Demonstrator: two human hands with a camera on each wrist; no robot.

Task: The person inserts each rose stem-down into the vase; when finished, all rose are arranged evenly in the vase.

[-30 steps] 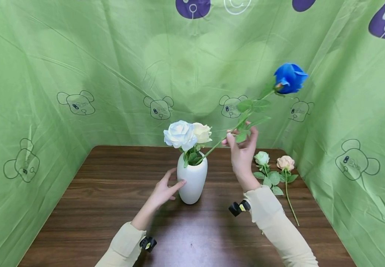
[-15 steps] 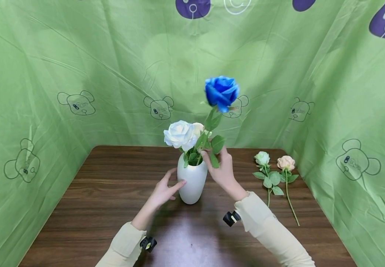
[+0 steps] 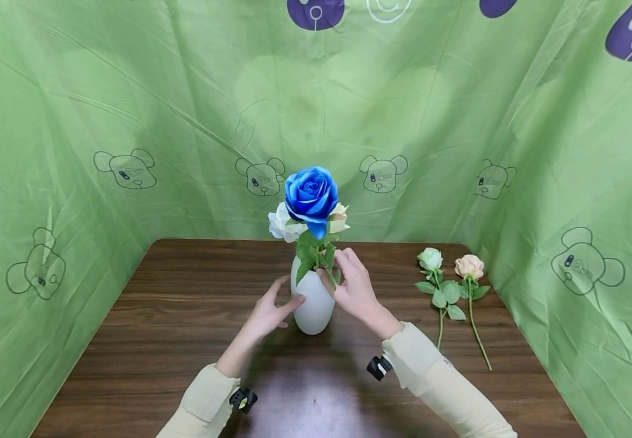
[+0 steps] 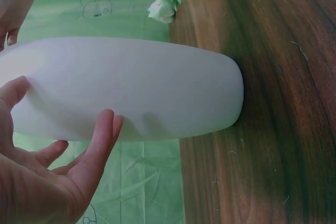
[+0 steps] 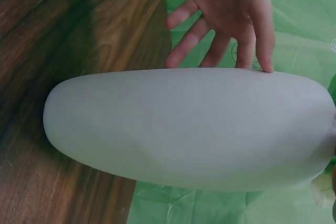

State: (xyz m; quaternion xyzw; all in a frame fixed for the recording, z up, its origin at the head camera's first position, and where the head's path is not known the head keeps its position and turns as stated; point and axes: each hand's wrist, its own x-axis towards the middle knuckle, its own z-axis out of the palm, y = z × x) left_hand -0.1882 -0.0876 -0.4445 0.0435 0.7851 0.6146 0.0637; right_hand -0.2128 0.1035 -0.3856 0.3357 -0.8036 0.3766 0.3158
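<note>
A white vase [image 3: 313, 307] stands upright at the middle of the table, holding a white rose [image 3: 281, 222] and a cream rose [image 3: 340, 219]. Its left side is touched by my left hand [image 3: 266, 313], whose fingers look spread and fairly straight in the right wrist view. My right hand [image 3: 353, 286] is at the vase's rim and pinches the leafy stem of a blue rose [image 3: 311, 198]. The blue bloom is above the opening and partly covers the other two. The lower end of its stem is hidden behind leaves and the vase wall.
A pale green rose [image 3: 430, 260] and a peach rose [image 3: 469, 267] lie on the right of the dark wooden table [image 3: 184, 292]. Green printed cloth [image 3: 195, 121] hangs behind and at both sides.
My right hand has brought the blue rose left and down, from leaning far right to upright over the vase. The left hand has stayed against the vase.
</note>
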